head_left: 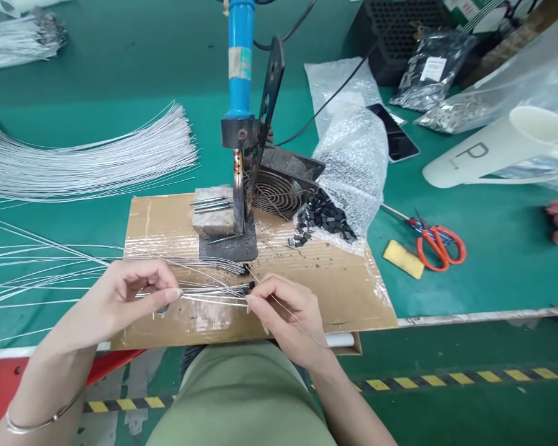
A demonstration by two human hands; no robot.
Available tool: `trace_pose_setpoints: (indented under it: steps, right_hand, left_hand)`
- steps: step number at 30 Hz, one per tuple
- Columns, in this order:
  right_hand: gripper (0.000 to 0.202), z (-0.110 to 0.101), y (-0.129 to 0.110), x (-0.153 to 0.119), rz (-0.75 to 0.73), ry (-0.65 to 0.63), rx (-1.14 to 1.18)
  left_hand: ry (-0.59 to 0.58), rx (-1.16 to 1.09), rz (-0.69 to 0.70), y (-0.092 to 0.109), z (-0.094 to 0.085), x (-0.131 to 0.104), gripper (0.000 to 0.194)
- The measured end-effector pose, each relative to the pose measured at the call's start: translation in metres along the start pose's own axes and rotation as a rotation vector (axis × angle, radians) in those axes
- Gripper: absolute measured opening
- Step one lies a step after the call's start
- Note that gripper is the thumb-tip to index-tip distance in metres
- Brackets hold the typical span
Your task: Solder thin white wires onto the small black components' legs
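Observation:
My left hand is closed in a pinch around a thin white wire above the cardboard sheet. At the wire's right end the thumb and fingertips of my right hand are pinched together; whatever small part lies between them is hidden. A thin strand runs across that hand. Just left of its fingers, several white wires end in small black connectors on the cardboard. Behind both hands a blue-handled soldering iron hangs tip down in a black stand, over a pale block.
Loose black housings spill from a bubble-wrap bag beside a small fan. A large wire bundle lies at left. Orange-handled scissors, a yellow sponge, a phone and a white mug are on the right.

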State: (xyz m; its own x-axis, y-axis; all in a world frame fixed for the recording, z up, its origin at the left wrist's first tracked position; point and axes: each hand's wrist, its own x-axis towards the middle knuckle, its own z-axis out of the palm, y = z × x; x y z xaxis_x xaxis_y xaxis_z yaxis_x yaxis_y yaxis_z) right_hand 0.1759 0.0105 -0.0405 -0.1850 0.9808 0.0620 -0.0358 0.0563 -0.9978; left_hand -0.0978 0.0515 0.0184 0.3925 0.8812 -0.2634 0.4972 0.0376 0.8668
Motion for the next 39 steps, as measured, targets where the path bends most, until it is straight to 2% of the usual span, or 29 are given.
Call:
trace_pose_setpoints:
  steps: [4,8,10,12,14,18,20,22,25,27,32,39]
  right_hand:
    - [0.021,-0.001,0.003,-0.002,-0.133,-0.002,-0.101]
    - [0.017,0.002,0.01,-0.006,-0.197,0.037,-0.19]
    - [0.016,0.004,0.013,-0.008,-0.202,0.068,-0.194]
    - [0.016,0.004,0.015,-0.009,-0.199,0.1,-0.187]
    - [0.016,0.003,0.016,-0.009,-0.197,0.109,-0.185]
    - [0.016,0.003,0.017,-0.007,-0.217,0.11,-0.187]
    - [0.016,0.003,0.018,-0.007,-0.216,0.133,-0.181]
    - [0.016,0.002,0.019,-0.007,-0.151,0.212,-0.152]
    - [0.021,-0.002,0.02,-0.007,0.021,0.394,-0.039]
    - [0.022,-0.003,0.019,-0.007,0.103,0.431,0.071]
    - [0.016,0.005,0.014,-0.005,0.221,0.322,0.333]
    - [0.015,0.014,0.012,-0.001,0.264,0.185,0.518]
  left_hand:
    - [0.061,0.119,-0.068,0.007,0.019,-0.004,0.012]
    - [0.098,0.177,-0.037,0.016,0.06,-0.009,0.022]
    - [0.142,0.197,0.025,0.021,0.08,-0.006,0.015]
    - [0.163,0.169,0.031,0.023,0.094,-0.001,0.009]
    - [0.147,0.075,-0.023,0.024,0.1,0.006,0.011]
    - [0.09,-0.19,-0.115,0.022,0.101,0.016,0.016]
    - [0.099,-0.272,-0.141,0.023,0.099,0.019,0.015]
    - [0.14,-0.305,-0.174,0.026,0.098,0.021,0.015]
    - [0.248,-0.306,-0.239,0.031,0.096,0.022,0.017]
    - [0.298,-0.306,-0.271,0.034,0.094,0.022,0.017]
    - [0.27,-0.297,-0.224,0.031,0.093,0.022,0.015]
    - [0.268,-0.29,-0.203,0.029,0.094,0.021,0.014]
